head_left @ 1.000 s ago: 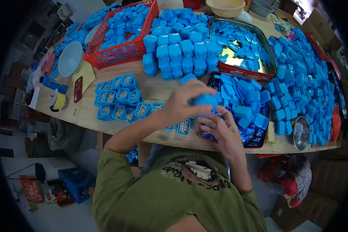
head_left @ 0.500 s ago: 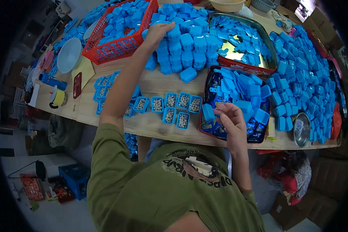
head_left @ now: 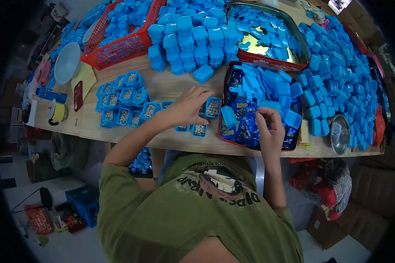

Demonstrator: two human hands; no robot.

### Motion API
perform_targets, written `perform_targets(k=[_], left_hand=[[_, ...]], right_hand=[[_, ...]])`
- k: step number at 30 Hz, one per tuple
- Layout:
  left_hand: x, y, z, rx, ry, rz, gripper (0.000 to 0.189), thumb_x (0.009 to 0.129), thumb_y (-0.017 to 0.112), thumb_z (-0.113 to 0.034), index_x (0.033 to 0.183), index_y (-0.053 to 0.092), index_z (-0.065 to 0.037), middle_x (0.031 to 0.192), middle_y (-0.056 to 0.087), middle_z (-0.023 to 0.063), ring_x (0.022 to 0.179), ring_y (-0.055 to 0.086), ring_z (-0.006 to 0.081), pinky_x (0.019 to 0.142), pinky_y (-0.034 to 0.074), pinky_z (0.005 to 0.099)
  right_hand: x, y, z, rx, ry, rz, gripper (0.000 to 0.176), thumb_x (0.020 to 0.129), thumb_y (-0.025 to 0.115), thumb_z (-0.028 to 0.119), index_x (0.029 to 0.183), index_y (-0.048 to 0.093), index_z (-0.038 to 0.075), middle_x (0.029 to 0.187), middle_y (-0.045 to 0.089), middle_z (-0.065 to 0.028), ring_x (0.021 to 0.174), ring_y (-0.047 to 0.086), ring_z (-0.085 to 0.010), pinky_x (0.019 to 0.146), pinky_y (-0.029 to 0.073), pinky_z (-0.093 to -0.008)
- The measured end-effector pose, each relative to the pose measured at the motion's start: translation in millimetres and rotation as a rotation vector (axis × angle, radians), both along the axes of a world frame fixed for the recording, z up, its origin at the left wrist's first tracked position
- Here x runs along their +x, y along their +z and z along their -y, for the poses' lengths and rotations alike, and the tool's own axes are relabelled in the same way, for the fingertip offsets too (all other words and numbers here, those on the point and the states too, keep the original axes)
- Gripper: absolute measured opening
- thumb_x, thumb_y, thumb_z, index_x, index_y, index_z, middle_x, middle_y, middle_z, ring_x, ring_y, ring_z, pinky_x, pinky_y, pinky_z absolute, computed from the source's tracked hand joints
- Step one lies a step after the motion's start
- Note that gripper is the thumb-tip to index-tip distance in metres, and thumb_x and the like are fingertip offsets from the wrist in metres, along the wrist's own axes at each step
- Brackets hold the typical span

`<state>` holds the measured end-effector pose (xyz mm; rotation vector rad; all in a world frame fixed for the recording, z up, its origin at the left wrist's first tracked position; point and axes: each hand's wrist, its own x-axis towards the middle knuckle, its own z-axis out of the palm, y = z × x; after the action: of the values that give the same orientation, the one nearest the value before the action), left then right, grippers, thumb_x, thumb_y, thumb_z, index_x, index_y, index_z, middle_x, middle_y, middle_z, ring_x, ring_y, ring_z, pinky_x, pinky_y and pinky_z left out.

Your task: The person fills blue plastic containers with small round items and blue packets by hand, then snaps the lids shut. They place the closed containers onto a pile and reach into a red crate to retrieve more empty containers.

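My left hand (head_left: 190,106) is over a group of small open blue boxes filled with pale beads, its fingers apart, hiding part of the group. One filled box (head_left: 213,107) stands just right of its fingertips, another (head_left: 199,130) just below them. My right hand (head_left: 271,127) hangs over a red-rimmed tin (head_left: 224,90) that holds dark blue packets (head_left: 241,131) and blue lids. Its thumb and index finger are pinched together; anything between them is too small to make out. Several more filled boxes (head_left: 123,116) are stacked to the left.
Closed blue boxes (head_left: 200,52) are stacked behind, beside a red basket (head_left: 118,57) and a tin (head_left: 267,62) of flat blue pieces. A large heap of blue boxes (head_left: 338,70) lies at right, near a metal bowl (head_left: 340,133). A yellow cup (head_left: 59,112) stands at left.
My left hand has come down from the stacked closed boxes to the filled open ones. My right hand has moved slightly, its fingers drawn closer together. The view has shifted a little.
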<state>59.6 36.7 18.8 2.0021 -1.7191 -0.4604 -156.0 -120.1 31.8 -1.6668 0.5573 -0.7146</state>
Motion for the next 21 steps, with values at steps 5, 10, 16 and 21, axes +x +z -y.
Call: perform_targets(k=[5,10,16,21], left_hand=[[-5.6,-19.6,7.1,-0.001,0.058,0.038,0.074,0.062,0.08,-0.023,0.124,0.047,-0.001,0.12,0.048,0.0161,0.114,0.044,0.0345,0.095,0.039,0.0424],[-4.4,-19.2,4.8,-0.122,0.147,-0.068,0.064,0.064,0.077,-0.018,0.12,0.049,-0.003,0.116,0.049,0.0161,0.108,0.048,0.0352,0.092,0.041,0.0417],[-14.9,3.8,-7.8,-0.237,0.365,-0.225,0.061,0.065,0.076,-0.013,0.12,0.049,-0.003,0.114,0.047,0.0132,0.103,0.053,0.0287,0.084,0.046,0.0362],[-39.9,8.4,-6.6,-0.339,0.416,-0.27,0.063,0.064,0.078,-0.011,0.12,0.05,-0.004,0.113,0.046,0.0115,0.099,0.054,0.0235,0.077,0.049,0.0316]], right_hand=[[6.8,-3.3,1.7,-0.67,0.197,-0.241,0.039,0.069,0.073,0.006,0.106,0.058,0.005,0.101,0.056,-0.0136,0.099,0.052,-0.0335,0.081,0.043,-0.0401],[31.6,-11.7,-21.5,-0.761,0.185,-0.295,0.044,0.069,0.073,0.009,0.108,0.055,0.002,0.097,0.054,-0.0151,0.095,0.052,-0.0331,0.077,0.044,-0.0405],[38.9,-30.4,-13.2,-0.92,0.024,-0.377,0.029,0.074,0.069,0.009,0.099,0.058,-0.002,0.084,0.052,-0.0127,0.084,0.053,-0.0309,0.067,0.045,-0.0396],[32.8,-2.8,-10.3,-0.763,-0.144,-0.161,0.013,0.082,0.062,0.006,0.093,0.061,0.0,0.081,0.053,-0.013,0.077,0.053,-0.0279,0.064,0.044,-0.0369]])
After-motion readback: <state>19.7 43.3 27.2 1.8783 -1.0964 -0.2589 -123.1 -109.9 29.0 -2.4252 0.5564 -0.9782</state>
